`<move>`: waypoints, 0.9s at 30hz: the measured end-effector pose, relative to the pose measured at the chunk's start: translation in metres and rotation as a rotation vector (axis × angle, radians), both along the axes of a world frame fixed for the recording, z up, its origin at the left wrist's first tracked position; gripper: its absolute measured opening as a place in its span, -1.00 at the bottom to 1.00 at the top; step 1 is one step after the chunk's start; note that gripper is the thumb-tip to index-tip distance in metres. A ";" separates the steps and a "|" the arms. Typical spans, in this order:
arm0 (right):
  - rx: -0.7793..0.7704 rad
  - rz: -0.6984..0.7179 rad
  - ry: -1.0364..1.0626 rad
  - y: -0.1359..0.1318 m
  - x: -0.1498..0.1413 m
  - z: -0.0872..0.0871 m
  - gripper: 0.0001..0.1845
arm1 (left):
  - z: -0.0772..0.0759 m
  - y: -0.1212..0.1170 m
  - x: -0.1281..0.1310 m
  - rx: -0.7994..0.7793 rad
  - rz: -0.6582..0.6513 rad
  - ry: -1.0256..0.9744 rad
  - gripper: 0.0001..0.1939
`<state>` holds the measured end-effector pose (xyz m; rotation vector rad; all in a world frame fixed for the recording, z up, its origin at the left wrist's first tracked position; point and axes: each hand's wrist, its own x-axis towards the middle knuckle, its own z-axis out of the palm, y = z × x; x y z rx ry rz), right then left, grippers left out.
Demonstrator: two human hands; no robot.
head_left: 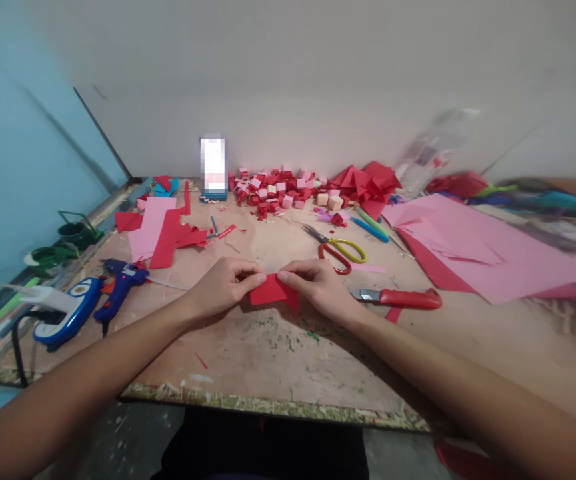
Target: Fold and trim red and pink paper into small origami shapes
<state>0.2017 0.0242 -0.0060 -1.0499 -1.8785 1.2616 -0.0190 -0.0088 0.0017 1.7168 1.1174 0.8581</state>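
Observation:
A small piece of red paper [272, 291] is held above the middle of the table between both hands. My left hand [229, 283] pinches its upper left edge, thumb in front. My right hand [318, 285] pinches the upper right edge the same way, and a corner of the paper hangs down beside it. Just right of my right hand lies a knife with a red handle [411, 299], its blade partly hidden behind the hand. Scissors with one red and one yellow loop [343, 251] rest beyond that hand.
Small red and pink paper cubes [273, 190] are heaped at the back, beside a phone [213, 163]. A blue glue gun [121, 290] and a power strip [71, 313] lie left. Pink paper sheets [498, 250] cover the right. The table's front edge [268, 403] is near.

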 end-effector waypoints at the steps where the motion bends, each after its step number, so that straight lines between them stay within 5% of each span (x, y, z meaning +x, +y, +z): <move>1: 0.011 0.000 -0.007 0.000 0.000 -0.001 -0.65 | 0.000 0.000 0.000 0.012 -0.003 0.015 -0.68; 14: 0.030 -0.027 -0.005 0.002 0.002 0.006 -0.59 | -0.005 0.003 -0.002 -0.192 0.019 -0.134 -0.67; 20: 0.035 -0.083 -0.028 0.002 0.003 0.009 -0.65 | -0.003 0.005 -0.003 -0.131 0.060 -0.115 -0.68; 27: -0.018 0.032 -0.050 0.002 0.001 0.000 -0.67 | 0.001 0.003 -0.001 -0.019 0.011 0.048 -0.72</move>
